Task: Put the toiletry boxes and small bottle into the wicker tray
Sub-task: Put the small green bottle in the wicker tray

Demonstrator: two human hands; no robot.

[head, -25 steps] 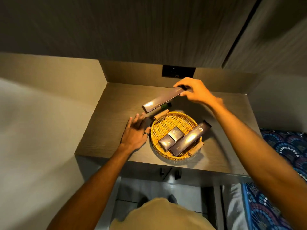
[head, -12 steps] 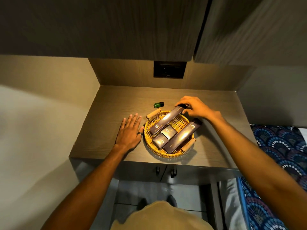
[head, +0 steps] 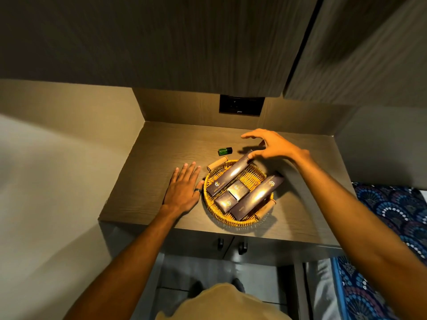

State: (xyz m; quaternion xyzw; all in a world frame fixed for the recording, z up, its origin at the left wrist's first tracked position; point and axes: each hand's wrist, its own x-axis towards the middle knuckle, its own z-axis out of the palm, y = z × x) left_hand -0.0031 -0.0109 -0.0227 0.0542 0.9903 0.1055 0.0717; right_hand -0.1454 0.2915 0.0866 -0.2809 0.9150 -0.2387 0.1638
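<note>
Long box (head: 228,176) now released in wicker tray (head: 240,221); right hand (head: 275,147) lifted, fingers spread.

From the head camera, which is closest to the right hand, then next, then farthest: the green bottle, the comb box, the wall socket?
1. Green bottle: on the counter, left of the right hand.
2. Comb box: in the wicker tray, toward the person.
3. Wall socket: back wall, behind.

The round wicker tray (head: 240,221), yellow with two wooden handles, holds four dark brown toiletry boxes: a long one (head: 228,176) leaning on the far rim, two small ones (head: 238,190) (head: 225,203) side by side in the middle, and a long one (head: 257,197) marked "Comb". The small green bottle (head: 224,151) lies on its side just beyond the tray.
</note>
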